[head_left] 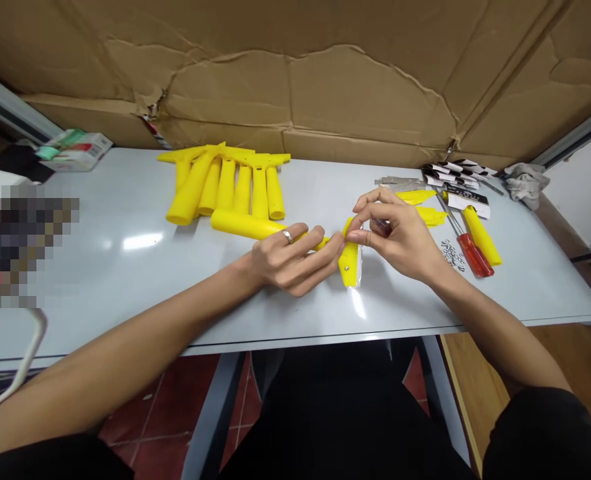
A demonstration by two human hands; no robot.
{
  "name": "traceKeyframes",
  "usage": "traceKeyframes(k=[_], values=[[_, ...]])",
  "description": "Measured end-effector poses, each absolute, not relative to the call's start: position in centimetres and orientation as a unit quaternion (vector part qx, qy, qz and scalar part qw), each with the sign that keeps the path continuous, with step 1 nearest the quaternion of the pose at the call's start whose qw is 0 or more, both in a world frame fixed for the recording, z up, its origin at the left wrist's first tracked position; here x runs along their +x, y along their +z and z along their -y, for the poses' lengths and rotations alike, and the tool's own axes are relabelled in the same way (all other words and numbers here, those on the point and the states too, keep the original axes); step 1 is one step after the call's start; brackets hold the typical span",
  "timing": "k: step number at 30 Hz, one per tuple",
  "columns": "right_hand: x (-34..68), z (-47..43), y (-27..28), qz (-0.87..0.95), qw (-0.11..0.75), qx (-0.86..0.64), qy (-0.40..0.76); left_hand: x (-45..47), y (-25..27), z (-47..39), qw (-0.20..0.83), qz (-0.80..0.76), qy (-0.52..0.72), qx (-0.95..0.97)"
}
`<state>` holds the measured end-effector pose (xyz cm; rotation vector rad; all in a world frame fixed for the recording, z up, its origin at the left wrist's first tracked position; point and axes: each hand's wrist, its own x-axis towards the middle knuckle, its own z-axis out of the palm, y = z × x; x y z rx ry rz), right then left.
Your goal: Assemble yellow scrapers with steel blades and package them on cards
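A yellow plastic scraper (248, 225) lies across the table, its round handle pointing left and its wide head to the right. My left hand (295, 260), with a ring on one finger, is closed around the neck of the scraper. A small screw (346, 269) sits in the near end of the head. At the head's far end, the thumb and forefinger of my right hand (393, 233) are pinched together and touch it. Anything between those fingertips is hidden. A clear or white edge shows along the head's right side.
Several yellow scraper handles (235, 183) lie grouped behind my left hand. To the right are loose screws (453, 257), a red-handled screwdriver (478, 257), a yellow tube (481, 235), yellow pieces (430, 216), metal blades (400, 182) and a grey cloth (525, 183). Cardboard (295, 87) walls the back.
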<state>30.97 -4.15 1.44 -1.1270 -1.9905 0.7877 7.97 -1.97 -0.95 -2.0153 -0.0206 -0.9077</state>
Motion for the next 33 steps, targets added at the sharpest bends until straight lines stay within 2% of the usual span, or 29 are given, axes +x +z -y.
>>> traceKeyframes(k=[5, 11, 13, 15, 18, 21, 24, 26, 28, 29, 31, 33], values=[[30.2, 4.2, 2.2, 0.779, 0.325, -0.47, 0.258, 7.6, -1.5, 1.9, 0.452, 0.011, -0.365, -0.814], [29.7, 3.7, 2.8, 0.764, 0.283, -0.514, 0.27, 7.3, -1.6, 1.6, 0.455, 0.006, -0.371, -0.809], [29.7, 3.8, 2.9, 0.754, 0.295, -0.52, 0.274, 7.1, -1.6, 1.6, 0.4, 0.021, -0.373, -0.837], [29.7, 3.7, 2.9, 0.748, 0.301, -0.514, 0.292, 7.0, -1.5, 1.7, 0.3, 0.063, -0.339, -0.889], [29.9, 3.0, 2.9, 0.731, 0.273, -0.501, 0.375, 7.2, -1.1, 1.9, 0.171, 0.122, -0.264, -0.941], [30.0, 1.7, 2.9, 0.711, 0.222, -0.483, 0.461, 7.7, -0.9, 1.9, 0.159, 0.136, -0.223, -0.952], [31.1, 0.9, 4.0, 0.698, 0.207, -0.491, 0.479, 7.6, -1.2, 1.4, 0.196, 0.159, -0.232, -0.94], [33.0, 1.2, 5.4, 0.692, 0.24, -0.536, 0.421, 7.2, -1.7, 1.0, 0.218, 0.181, -0.257, -0.924], [36.0, 1.9, 6.8, 0.697, 0.287, -0.591, 0.286, 6.9, -2.2, 0.6, 0.24, 0.185, -0.275, -0.912], [37.8, 2.4, 7.2, 0.708, 0.282, -0.619, 0.191, 6.8, -2.4, 0.6, 0.25, 0.179, -0.283, -0.908], [41.5, 3.3, 7.3, 0.714, 0.173, -0.678, 0.038, 6.9, -2.7, 0.7, 0.265, 0.168, -0.302, -0.9], [44.5, 4.0, 6.3, 0.683, 0.089, -0.724, 0.026, 7.4, -2.8, 1.2, 0.257, 0.177, -0.323, -0.893]])
